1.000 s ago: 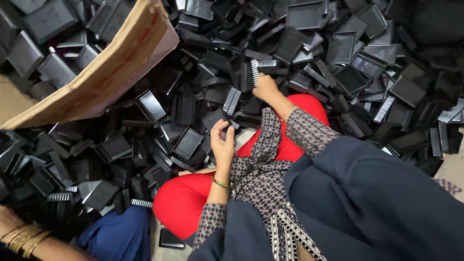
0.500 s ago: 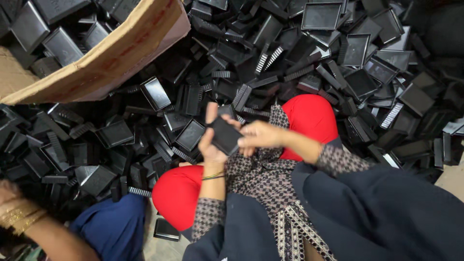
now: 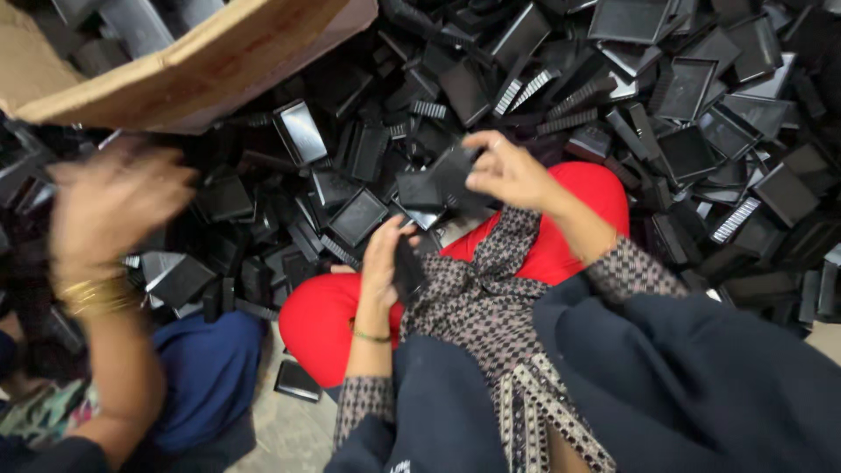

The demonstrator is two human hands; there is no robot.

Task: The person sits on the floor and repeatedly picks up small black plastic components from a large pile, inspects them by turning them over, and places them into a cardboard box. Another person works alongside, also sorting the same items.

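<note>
While half a second back both hands were bunched together on one black piece, they've now split up: the right hand (image 3: 508, 175) has lifted toward the pile (image 3: 701, 114) and its fingers (image 3: 480, 181) pinch a flat black tray (image 3: 447, 180) by the edge, and the left hand (image 3: 381, 263) sits lower over the red lap (image 3: 561, 236) with its fingers curled around a darker part (image 3: 407, 267). So my read is that one piece got pulled apart or a second one got picked up, and two pieces are in play now; can't tell which from this. Also new: a co-worker's hand (image 3: 109, 206) with gold bangles (image 3: 92, 293) has swung up on the left, all blur, under the cardboard flap (image 3: 175, 61). One loose tray lies on the floor (image 3: 280, 429) by the knee.
</note>
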